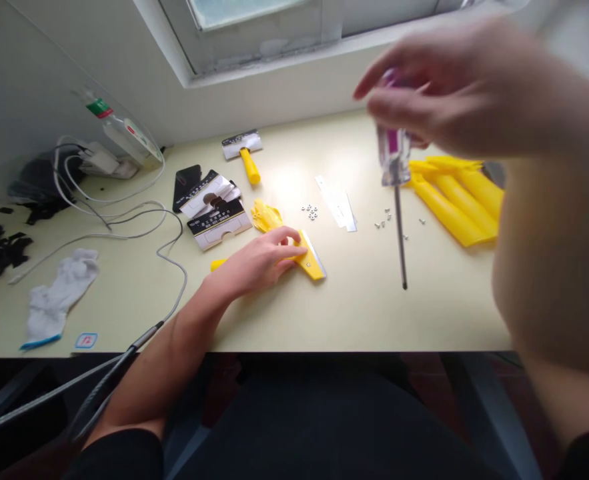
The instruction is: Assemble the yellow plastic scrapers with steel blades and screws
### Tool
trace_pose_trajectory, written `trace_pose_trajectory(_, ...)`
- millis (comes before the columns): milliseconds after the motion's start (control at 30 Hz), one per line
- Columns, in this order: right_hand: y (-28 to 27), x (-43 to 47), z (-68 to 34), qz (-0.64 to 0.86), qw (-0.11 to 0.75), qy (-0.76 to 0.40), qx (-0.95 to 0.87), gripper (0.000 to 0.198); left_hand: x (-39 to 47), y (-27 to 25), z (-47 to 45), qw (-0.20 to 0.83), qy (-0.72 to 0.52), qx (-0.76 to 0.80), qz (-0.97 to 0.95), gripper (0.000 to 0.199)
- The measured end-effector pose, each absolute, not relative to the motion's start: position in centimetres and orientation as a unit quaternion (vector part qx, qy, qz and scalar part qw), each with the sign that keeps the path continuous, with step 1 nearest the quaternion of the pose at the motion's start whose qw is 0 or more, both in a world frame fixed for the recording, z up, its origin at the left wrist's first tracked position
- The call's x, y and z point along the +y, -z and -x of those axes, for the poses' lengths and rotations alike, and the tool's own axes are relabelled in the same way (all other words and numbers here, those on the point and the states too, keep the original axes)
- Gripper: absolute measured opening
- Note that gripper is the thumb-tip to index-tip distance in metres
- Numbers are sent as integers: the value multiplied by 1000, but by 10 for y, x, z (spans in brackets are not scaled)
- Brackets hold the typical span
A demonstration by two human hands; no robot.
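Note:
My left hand rests on the table, its fingers closed over a yellow scraper with a metal blade along its right edge. A small fastener shows on the scraper's head. Raised above the table at the right, my right hand grips a screwdriver by its clear and purple handle, shaft pointing down. Its tip is in the air, apart from the scraper. Several small nuts and flat metal blades lie beyond the scraper. Small screws are scattered behind the screwdriver. Yellow plastic pieces lie behind my left hand.
Yellow handles are piled at the right. Printed card sleeves, a black phone-like slab and a sleeved scraper lie back left. Cables, a white glove and a bottle occupy the left.

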State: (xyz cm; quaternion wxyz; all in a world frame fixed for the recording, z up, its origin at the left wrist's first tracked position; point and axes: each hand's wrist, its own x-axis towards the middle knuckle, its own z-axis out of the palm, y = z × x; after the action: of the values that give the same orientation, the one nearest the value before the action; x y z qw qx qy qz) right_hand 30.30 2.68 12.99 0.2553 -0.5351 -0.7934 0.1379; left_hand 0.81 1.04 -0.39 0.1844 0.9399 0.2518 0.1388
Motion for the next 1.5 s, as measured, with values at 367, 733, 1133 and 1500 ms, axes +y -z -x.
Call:
trace_pose_trajectory(367,-61,55,-244,517,-7,-232,-824,45,17,-14,7,94,-282,240,-924,26)
trace_pose_trajectory(733,-45,46,-219,506,-54,-277,-815,30,17,-14,11,87,-313,236,-916,27)
trace_pose_trajectory(1133,-57,49,-226,479,150,-478,-721,29,20,-9,8,35,-371,268,-888,29)
trace_pose_trajectory(1500,-51,52,-220,492,202,-505,-680,18,20,-3,5,6,-346,290,-892,23)
